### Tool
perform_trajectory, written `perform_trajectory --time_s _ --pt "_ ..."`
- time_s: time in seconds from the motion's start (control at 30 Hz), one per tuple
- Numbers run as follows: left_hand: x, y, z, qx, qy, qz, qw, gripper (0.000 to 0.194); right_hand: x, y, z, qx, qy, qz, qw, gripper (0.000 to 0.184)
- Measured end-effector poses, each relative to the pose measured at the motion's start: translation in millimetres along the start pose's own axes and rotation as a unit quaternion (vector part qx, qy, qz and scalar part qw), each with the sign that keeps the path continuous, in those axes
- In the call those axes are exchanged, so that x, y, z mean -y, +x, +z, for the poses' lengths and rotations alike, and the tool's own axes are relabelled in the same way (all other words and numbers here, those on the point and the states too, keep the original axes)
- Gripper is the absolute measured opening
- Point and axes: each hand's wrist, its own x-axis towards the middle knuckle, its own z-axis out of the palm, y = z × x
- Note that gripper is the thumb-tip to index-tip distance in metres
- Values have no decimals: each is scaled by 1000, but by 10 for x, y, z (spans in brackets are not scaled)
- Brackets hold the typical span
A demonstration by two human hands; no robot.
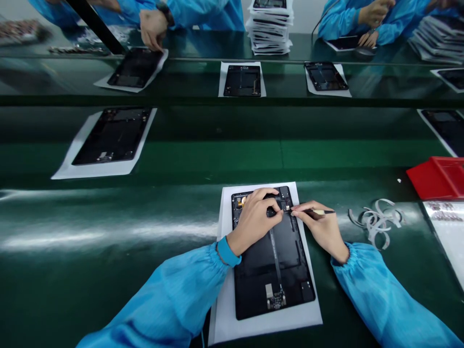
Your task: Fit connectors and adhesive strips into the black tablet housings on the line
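An opened black tablet housing, with a thin ribbon cable and a small circuit board inside, lies on a white sheet before me. My left hand rests over its upper part, thumb and forefinger pinched together close to the upper right edge. Whatever sits between those fingertips is too small to make out. From the right edge of the housing, my right hand grips a slim pen-like tool, dark and cream coloured. Its tip meets the housing near a small pale part, close to my left fingertips.
Curled white strips lie to the right, by a red bin and a white sheet. Another tablet housing lies ahead on the left; several more line the far shelf. Co-workers in blue sleeves sit opposite, near stacked panels.
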Motion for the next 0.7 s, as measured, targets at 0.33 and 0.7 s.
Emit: perform_trajectory --time_s 0.33,0.7 --pt "-5 2 12 -3 20 9 1000 8 -4 0 1 12 -5 -18 1000 15" --pt "-9 4 -9 -4 4 6 1000 5 27 0 14 10 -11 -28 999 11"
